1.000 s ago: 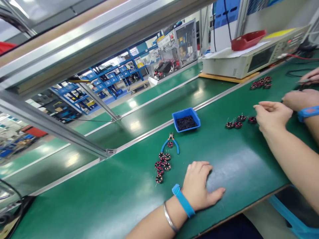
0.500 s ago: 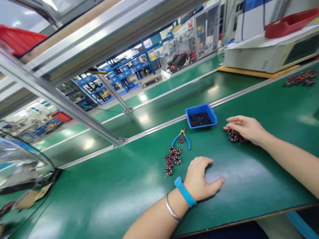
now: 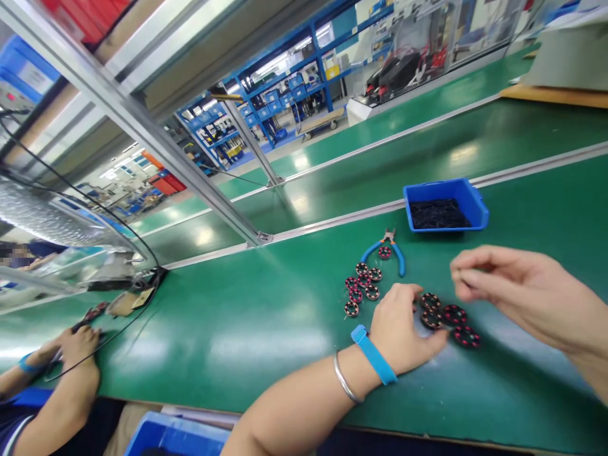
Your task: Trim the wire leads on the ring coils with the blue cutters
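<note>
Several small ring coils wound with dark wire and red tape lie on the green bench mat between my hands. My left hand, with a blue wrist strap and a metal bangle, rests on the mat, fingers loosely curved and its fingertips and thumb touching these coils. My right hand hovers just above and to the right of them, thumb and fingertips pinched together; what they hold, if anything, is too small to see. A second cluster of coils lies left of my left hand.
Blue-handled pliers lie behind the cluster, one coil between the handles. A blue tray of small black parts stands beyond. A co-worker's hands work at the bench's left end among cables. A slanted aluminium post meets the rail; a blue bin sits below.
My right hand has come in from the right with the coils, which now lie beside my left hand. The left hand's fingers now touch them. The view has swung left.
</note>
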`<move>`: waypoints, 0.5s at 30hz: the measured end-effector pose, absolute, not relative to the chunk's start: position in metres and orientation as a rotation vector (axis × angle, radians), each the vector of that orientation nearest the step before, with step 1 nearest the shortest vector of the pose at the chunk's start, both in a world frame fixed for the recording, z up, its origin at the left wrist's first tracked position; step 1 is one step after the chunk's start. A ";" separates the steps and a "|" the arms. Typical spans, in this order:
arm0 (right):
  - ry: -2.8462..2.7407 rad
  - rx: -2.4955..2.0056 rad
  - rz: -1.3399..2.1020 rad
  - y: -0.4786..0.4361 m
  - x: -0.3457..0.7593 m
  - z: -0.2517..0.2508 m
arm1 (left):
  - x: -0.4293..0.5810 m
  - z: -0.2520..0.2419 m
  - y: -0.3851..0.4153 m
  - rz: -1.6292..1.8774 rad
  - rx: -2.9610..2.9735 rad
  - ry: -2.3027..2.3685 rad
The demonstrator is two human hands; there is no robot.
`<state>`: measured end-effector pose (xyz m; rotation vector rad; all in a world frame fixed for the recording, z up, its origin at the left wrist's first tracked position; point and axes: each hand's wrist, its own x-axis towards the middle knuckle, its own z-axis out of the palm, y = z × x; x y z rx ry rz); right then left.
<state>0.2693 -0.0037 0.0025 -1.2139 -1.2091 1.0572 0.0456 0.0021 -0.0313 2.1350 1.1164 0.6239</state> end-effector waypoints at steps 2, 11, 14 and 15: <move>-1.427 -1.076 1.203 -0.029 0.256 0.009 | 0.045 -0.030 0.002 0.590 2.158 1.122; -1.904 -1.117 1.173 -0.062 0.223 -0.020 | 0.004 -0.039 -0.010 0.545 2.333 1.111; -1.990 -1.100 0.878 -0.055 0.225 -0.026 | -0.012 -0.036 -0.014 0.613 2.384 0.932; -1.992 -1.094 0.768 -0.053 0.226 -0.027 | -0.015 -0.034 -0.014 0.628 2.390 0.866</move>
